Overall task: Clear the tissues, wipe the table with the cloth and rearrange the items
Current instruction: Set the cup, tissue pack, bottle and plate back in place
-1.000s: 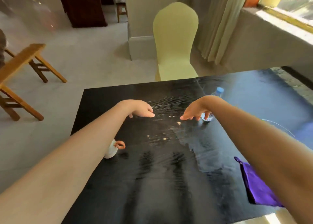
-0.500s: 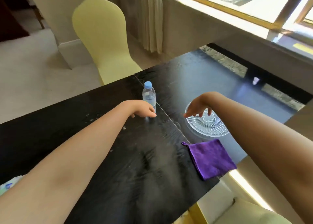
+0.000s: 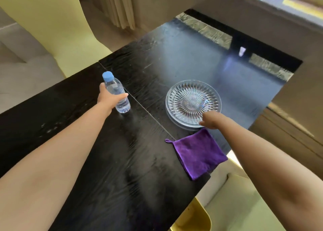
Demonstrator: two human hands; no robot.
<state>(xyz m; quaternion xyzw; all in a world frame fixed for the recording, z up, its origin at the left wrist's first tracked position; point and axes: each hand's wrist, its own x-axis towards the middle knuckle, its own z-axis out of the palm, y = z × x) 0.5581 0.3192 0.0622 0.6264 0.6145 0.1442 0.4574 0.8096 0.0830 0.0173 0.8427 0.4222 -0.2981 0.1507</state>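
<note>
While the left hand (image 3: 109,98) wraps round the upright bottle (image 3: 117,94), the right hand (image 3: 210,120) curls at the near rim of the glass plate (image 3: 192,98); whether it grips, I cannot tell. The bottle stands left of the plate, apart. The cloth (image 3: 197,154) lies flat just nearer. One of each; no tissues in view.

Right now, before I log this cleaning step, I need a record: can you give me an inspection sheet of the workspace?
Surface: black table, glossy, a seam across it.
Job's things: bottle upright; glass plate; purple cloth flat at the near edge; no tissues seen.
Clutter: nothing seen.
Hands: left hand grips the bottle; right hand at the plate's near rim, grip unclear.
Cables: nothing seen.
Surroundings: pale yellow chair, curtain, window.
</note>
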